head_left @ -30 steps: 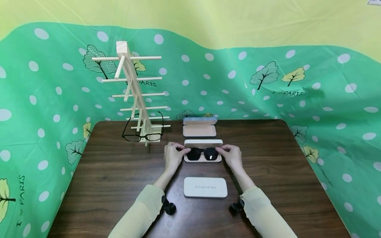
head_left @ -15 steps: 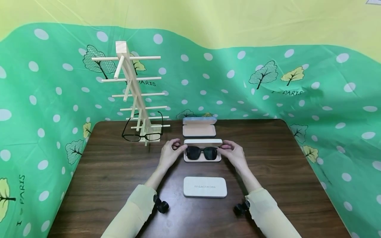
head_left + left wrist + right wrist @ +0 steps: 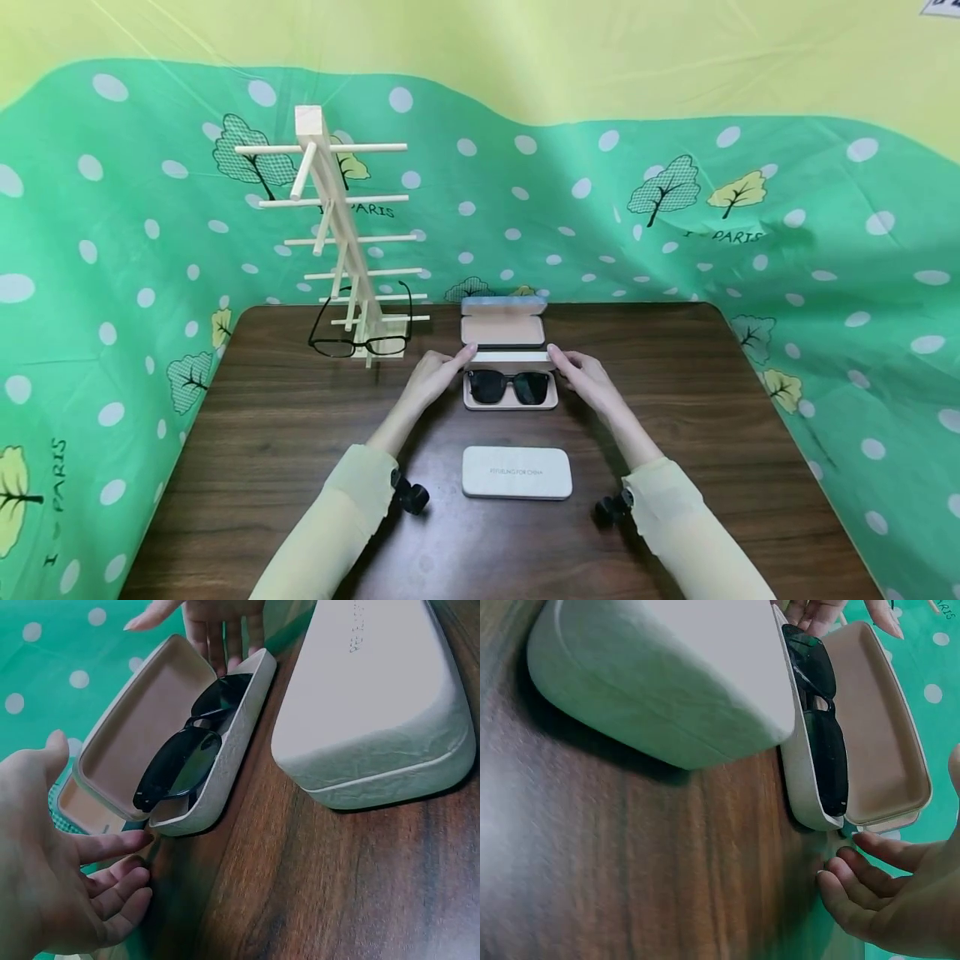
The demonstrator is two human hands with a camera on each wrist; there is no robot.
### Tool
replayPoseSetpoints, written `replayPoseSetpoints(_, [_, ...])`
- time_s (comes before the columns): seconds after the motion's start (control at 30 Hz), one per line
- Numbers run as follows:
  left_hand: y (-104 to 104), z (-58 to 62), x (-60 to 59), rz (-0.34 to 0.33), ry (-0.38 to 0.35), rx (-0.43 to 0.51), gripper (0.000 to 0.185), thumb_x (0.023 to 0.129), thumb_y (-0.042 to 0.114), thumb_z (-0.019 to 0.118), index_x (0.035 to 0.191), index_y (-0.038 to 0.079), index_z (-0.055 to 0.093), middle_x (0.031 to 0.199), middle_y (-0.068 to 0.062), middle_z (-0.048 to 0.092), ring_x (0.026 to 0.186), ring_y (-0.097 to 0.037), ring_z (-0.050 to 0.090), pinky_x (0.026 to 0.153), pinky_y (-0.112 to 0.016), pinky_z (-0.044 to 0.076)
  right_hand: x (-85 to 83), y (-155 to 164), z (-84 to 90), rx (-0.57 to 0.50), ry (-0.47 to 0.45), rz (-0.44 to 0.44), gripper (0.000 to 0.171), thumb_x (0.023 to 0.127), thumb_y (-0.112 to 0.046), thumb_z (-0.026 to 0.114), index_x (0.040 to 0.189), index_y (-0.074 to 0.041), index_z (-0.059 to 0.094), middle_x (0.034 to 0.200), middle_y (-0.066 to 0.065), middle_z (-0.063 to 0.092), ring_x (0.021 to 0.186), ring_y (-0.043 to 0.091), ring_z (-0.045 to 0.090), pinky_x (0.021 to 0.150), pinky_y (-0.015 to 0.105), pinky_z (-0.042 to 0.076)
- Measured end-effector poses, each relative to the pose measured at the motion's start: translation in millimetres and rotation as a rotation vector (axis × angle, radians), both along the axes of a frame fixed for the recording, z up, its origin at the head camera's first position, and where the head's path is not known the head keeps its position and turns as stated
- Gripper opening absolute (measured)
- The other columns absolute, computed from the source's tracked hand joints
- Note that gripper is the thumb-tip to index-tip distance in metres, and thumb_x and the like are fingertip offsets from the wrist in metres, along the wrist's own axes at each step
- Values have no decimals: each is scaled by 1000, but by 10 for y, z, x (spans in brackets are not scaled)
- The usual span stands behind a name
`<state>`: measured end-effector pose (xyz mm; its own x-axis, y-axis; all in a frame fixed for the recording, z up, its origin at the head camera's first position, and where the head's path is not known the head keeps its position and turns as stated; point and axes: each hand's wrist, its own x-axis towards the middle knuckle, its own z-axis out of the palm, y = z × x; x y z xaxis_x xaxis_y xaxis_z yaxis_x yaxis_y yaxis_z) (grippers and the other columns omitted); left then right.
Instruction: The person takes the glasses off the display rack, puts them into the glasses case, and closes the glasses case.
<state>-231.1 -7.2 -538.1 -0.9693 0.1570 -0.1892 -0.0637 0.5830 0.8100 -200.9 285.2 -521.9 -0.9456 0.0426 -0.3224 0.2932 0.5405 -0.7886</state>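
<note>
Two bare hands are flanking an open, pale eyeglass case [image 3: 512, 357] that is sitting near the middle of a dark wood-grain counter [image 3: 675, 375]. A pair of black sunglasses [image 3: 491, 387] is lying inside its lower half, dark lenses facing the person, with the lid standing raised behind them and showing a beige lining.

The left hand [image 3: 435, 379] is resting at the case's left end, and the right hand [image 3: 590, 382] is mirroring it at the right end. Both are staying loose, their fingers extended or only slightly bent, neither one wrapping around anything. Each thumb is pointing toward an end of the lid, while the other fingers are sitting low by the hinge side; whether they are touching the case is hard to tell.

Nearer the person, a closed white case [image 3: 517, 483] is lying flat, bearing small lettering on its top. Directly behind the middle case, another open case [image 3: 502, 331] is sitting near the counter's far edge.

To the left, a pale wooden display stand [image 3: 341, 212] is rising in tiers of pegs, and black-framed eyeglasses [image 3: 387, 345] are hanging low on it. Cream sleeves [image 3: 330, 525] are covering the forearms, and a green and yellow cloth [image 3: 562, 83], printed with white dots and trees, is forming the backdrop.
</note>
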Motion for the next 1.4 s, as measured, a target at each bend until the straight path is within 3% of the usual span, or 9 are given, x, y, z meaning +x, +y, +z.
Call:
replayPoseSetpoints(0.3, [26,-185,-178,-30,-61,-38,74,83,91,44,51,25,36,54,6,33,59,-18,38,60,-33,32,-98,-5,66,148,-21,81,85,98,-72,43,128,4,66,116,22,68,100,27,63,84,33,51])
replayPoseSetpoints(0.37, [39,-74,-138,-28,-84,-38,74,83,90,46,52,23,37,56,5,33,62,-17,40,62,-32,34,-113,-9,77,164,-44,88,86,97,-74,44,126,4,67,107,19,67,94,23,60,78,30,47])
replayPoseSetpoints(0.57, [64,15,-89,-38,-95,-12,67,85,82,53,56,22,43,60,7,31,66,-15,38,65,-28,32,-120,-14,86,158,-91,94,80,94,-77,47,104,0,65,77,2,48,76,17,47,70,28,37])
replayPoseSetpoints(0.7, [39,-107,-158,-75,-78,19,69,84,83,55,54,23,38,56,8,28,58,-14,30,58,-30,28,-118,-9,76,143,-112,83,81,92,-77,50,111,0,67,87,6,55,82,18,52,76,29,40])
replayPoseSetpoints(0.87, [-10,-246,-245,-130,-37,62,72,81,85,58,52,23,34,51,8,28,50,-14,25,51,-33,24,-128,4,46,153,-122,81,88,90,-79,52,131,-2,66,118,15,63,100,22,58,83,30,45])
replayPoseSetpoints(1.13, [-36,-234,-221,-166,-17,94,69,81,81,63,53,23,37,51,9,29,51,-12,26,50,-31,24,-113,52,0,130,-112,106,86,89,-78,57,131,-4,67,131,18,64,110,27,61,93,37,49])
replayPoseSetpoints(1.23, [-41,-212,-192,-174,14,94,63,84,75,66,55,21,53,53,10,31,54,-11,30,53,-28,26,-100,69,-21,129,-85,114,80,89,-74,59,124,-4,69,121,17,66,104,25,60,88,34,48])
replayPoseSetpoints(1.3, [-42,-114,-139,-169,4,98,56,84,69,70,65,16,68,57,10,37,60,-10,36,57,-26,30,-91,77,-32,139,-65,120,77,90,-72,61,124,-3,70,116,15,66,99,23,58,83,31,47])
replayPoseSetpoints(1.4, [-42,-104,-119,-166,25,79,50,86,62,73,82,13,80,64,11,47,68,-10,43,61,-25,35,-82,87,-45,150,-42,127,76,91,-68,62,129,-2,68,119,15,67,102,23,57,84,31,48])
